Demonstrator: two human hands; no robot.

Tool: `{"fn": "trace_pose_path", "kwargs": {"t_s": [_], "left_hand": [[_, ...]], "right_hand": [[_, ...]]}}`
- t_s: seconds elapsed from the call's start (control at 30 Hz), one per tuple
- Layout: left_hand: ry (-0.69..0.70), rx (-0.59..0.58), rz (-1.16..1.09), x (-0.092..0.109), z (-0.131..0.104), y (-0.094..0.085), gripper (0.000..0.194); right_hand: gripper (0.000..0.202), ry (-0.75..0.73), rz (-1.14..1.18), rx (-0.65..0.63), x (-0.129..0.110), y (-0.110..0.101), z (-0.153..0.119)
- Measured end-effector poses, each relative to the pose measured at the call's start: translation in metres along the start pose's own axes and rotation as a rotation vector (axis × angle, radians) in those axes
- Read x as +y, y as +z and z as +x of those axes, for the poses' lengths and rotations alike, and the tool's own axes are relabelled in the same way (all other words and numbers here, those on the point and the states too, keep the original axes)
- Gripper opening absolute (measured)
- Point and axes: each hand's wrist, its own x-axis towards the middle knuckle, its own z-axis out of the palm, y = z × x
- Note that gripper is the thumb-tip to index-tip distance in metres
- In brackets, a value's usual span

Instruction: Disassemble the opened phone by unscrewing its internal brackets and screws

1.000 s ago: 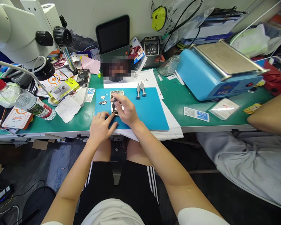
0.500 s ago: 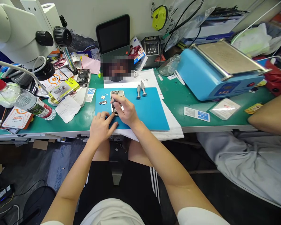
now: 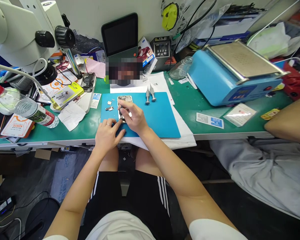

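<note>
An opened phone (image 3: 125, 98) lies on the blue mat, its light frame and inner parts facing up. My left hand (image 3: 107, 134) rests at the phone's lower left corner, index fingertip on its edge and thumb spread apart. Over the phone's middle, my right hand (image 3: 135, 116) has thumb and fingers curled together in a pinch; what is between them, if anything, I cannot make out. Small metal parts (image 3: 109, 108) lie on the mat left of the phone. Two grey screwdrivers (image 3: 150, 94) stand at the mat's upper right.
A microscope (image 3: 20, 36) overhangs the left side, near a water bottle (image 3: 37, 111). Behind the blue mat (image 3: 160, 123) stands a dark screen (image 3: 120, 35). A blue heating machine (image 3: 212, 80) sits to the right. Another person's arm (image 3: 290, 120) rests at the right edge.
The view has shifted very slightly. Both hands stay at the phone in nearly the same pose, and the parts and screwdrivers have not moved on the mat.
</note>
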Motion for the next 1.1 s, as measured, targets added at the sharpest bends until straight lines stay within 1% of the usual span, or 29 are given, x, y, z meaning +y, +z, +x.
{"fn": "trace_pose_path", "kwargs": {"t_s": [0.17, 0.37, 0.43, 0.47, 0.5, 0.57, 0.6, 0.67, 0.73, 0.8, 0.83, 0.9, 0.93, 1.0, 1.1], "left_hand": [[-0.006, 0.002, -0.003, 0.000, 0.000, 0.000, 0.047], [0.001, 0.001, 0.001, 0.000, 0.000, 0.001, 0.047], [0.002, 0.003, 0.005, -0.001, 0.000, 0.001, 0.047], [0.004, 0.006, 0.007, -0.001, -0.001, 0.001, 0.047], [0.006, 0.009, 0.008, -0.001, -0.001, 0.001, 0.047], [0.013, 0.011, 0.008, -0.001, -0.001, 0.001, 0.048], [0.015, 0.009, 0.008, -0.001, 0.000, 0.000, 0.048], [0.018, 0.005, 0.008, 0.000, 0.000, 0.000, 0.048], [0.016, 0.006, 0.013, -0.001, 0.001, -0.001, 0.047], [0.015, 0.014, 0.017, -0.001, 0.001, -0.001, 0.047], [0.015, 0.020, 0.019, -0.001, 0.001, -0.001, 0.047], [0.017, 0.027, 0.024, -0.001, 0.001, -0.001, 0.047], [0.019, 0.030, 0.026, -0.001, 0.001, -0.002, 0.046], [0.023, 0.035, 0.032, -0.001, 0.001, -0.002, 0.046], [0.026, 0.043, 0.041, -0.001, 0.001, -0.002, 0.045]], "right_hand": [[0.032, 0.013, 0.006, -0.007, 0.001, -0.001, 0.001], [0.035, -0.043, 0.001, 0.008, -0.001, 0.003, 0.000], [0.038, -0.034, -0.013, 0.038, -0.004, 0.003, -0.002], [0.042, -0.010, -0.016, 0.076, -0.006, 0.000, -0.002], [0.045, 0.028, -0.018, 0.122, -0.007, -0.005, -0.002], [0.053, 0.119, -0.033, 0.231, -0.006, -0.021, 0.000], [0.051, 0.163, -0.062, 0.248, -0.003, -0.031, 0.002], [0.038, 0.181, -0.146, 0.274, 0.009, -0.055, 0.006], [0.033, 0.171, -0.192, 0.218, 0.027, -0.075, 0.009], [0.027, 0.104, -0.307, 0.091, 0.046, -0.088, 0.010], [0.025, 0.052, -0.391, 0.002, 0.055, -0.091, 0.010], [0.026, -0.064, -0.528, -0.228, 0.069, -0.091, 0.008], [0.029, -0.092, -0.543, -0.287, 0.074, -0.089, 0.007], [0.031, -0.129, -0.550, -0.363, 0.079, -0.085, 0.005], [0.032, -0.143, -0.548, -0.403, 0.077, -0.084, 0.002]]}}
